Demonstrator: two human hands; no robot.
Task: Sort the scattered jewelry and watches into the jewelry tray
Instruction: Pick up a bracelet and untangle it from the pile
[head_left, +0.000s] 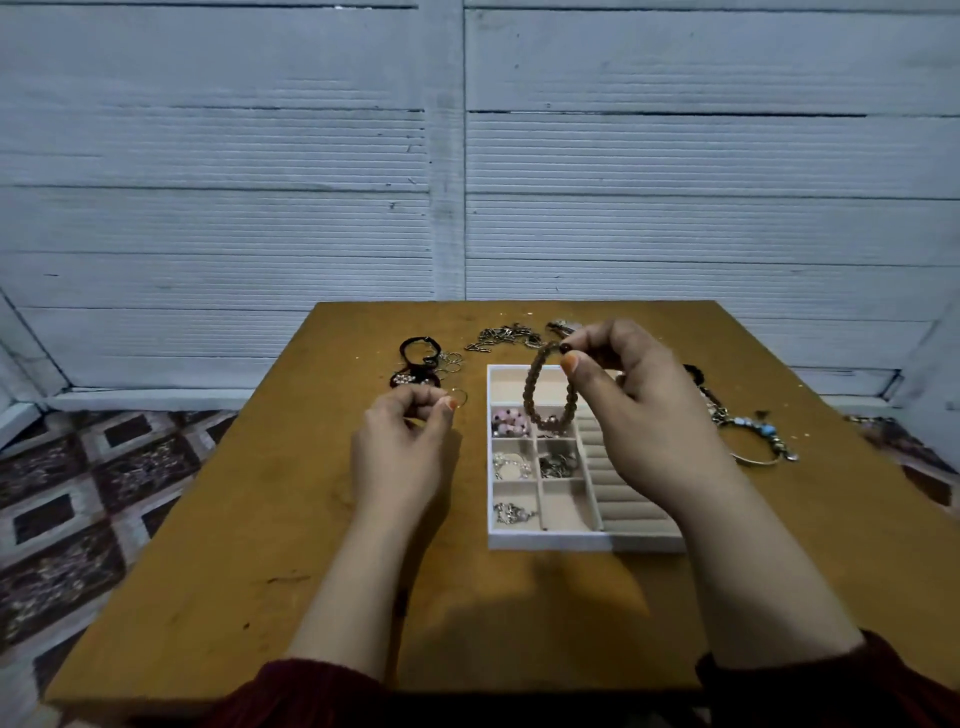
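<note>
Brown wooden table (208, 571) against a pale plank wall (260, 182) — patterned tiled floor (78, 493) left.

One worktop (234, 519), one jewelry tray (550, 543). Two hands: the left hand (402, 447) pinches one thin ring (461, 397), and the right hand (639, 410) pinches one braided bracelet (531, 387). The tray has one wide compartment at its top, six small squares in two columns below and one ribbed section at its right — four of the squares clearly hold jewelry. Left of the tray lie two dark bands (415, 349) and several wire hoops (451, 361), too tangled to count. Above it lies one chain heap (501, 338); at right, one blue-stoned bracelet (758, 439).
</note>
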